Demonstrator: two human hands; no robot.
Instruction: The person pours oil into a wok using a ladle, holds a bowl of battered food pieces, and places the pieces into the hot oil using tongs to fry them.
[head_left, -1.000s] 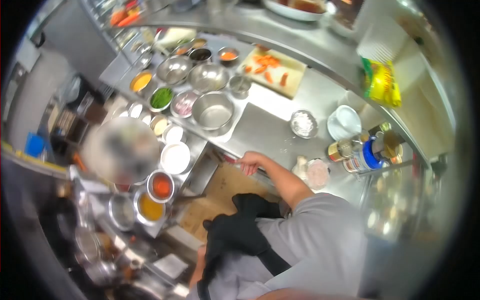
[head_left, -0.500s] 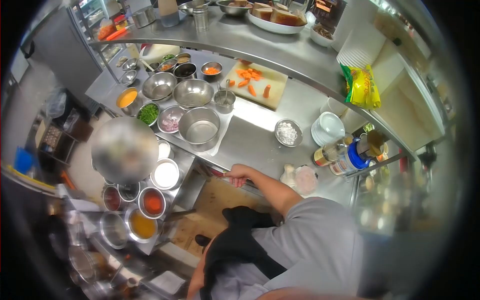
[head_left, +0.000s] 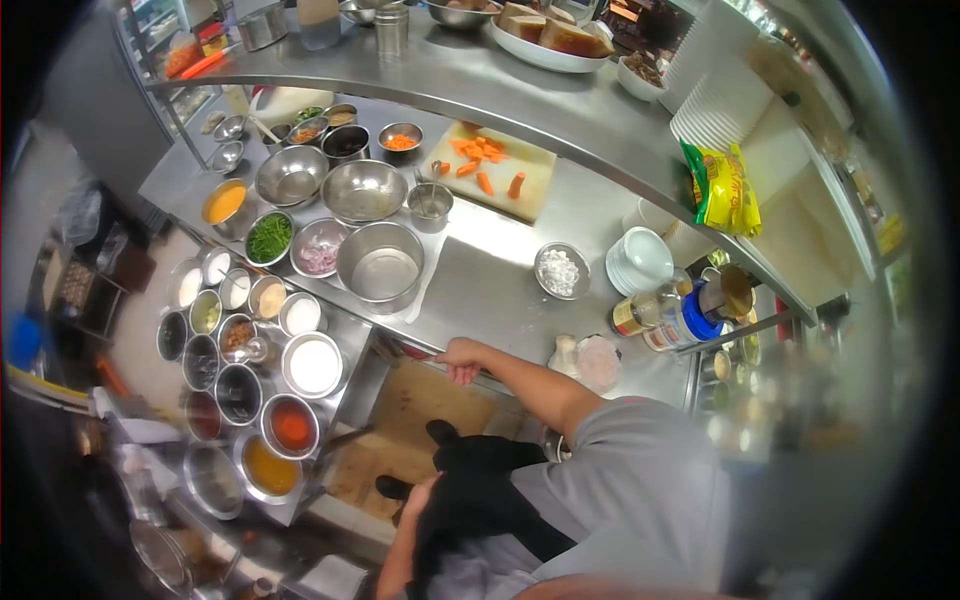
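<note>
My right hand (head_left: 462,361) is at the front edge of the steel counter (head_left: 480,290), its fingers curled. Whether it grips the edge or something small there is hidden. A little red patch (head_left: 415,352) shows on the counter front just left of it. Lower down, my left hand (head_left: 424,494) lies against the black apron (head_left: 490,480), its fingers mostly hidden. Closest to my right hand on the counter are a steel pot (head_left: 382,265), a pale round item (head_left: 599,363) and a bowl of white pieces (head_left: 562,272).
Sauce and seasoning containers (head_left: 238,393) crowd the left side station. Behind the pot stand steel bowls (head_left: 364,190) and a cutting board (head_left: 530,185) with carrot pieces. A raised shelf (head_left: 450,70) crosses above. Stacked white bowls (head_left: 640,258) and jars (head_left: 690,325) stand right.
The blurred round shape over the left containers is gone, uncovering them. My left hand now shows against the apron. The view has shifted slightly; my right hand stays at the counter edge.
</note>
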